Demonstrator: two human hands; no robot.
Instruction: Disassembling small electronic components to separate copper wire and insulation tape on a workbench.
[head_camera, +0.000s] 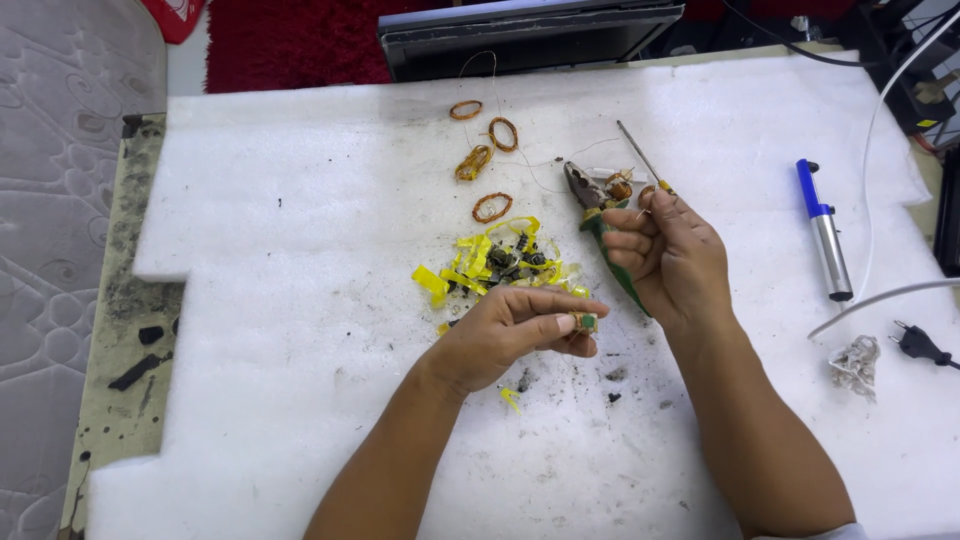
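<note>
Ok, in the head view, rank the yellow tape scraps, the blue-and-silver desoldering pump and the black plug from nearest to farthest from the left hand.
Measured from the left hand:
1. Yellow tape scraps, just beyond the hand, mid-table.
2. Blue-and-silver desoldering pump, far right, past the right hand.
3. Black plug, at the right edge, farthest out.
</note>
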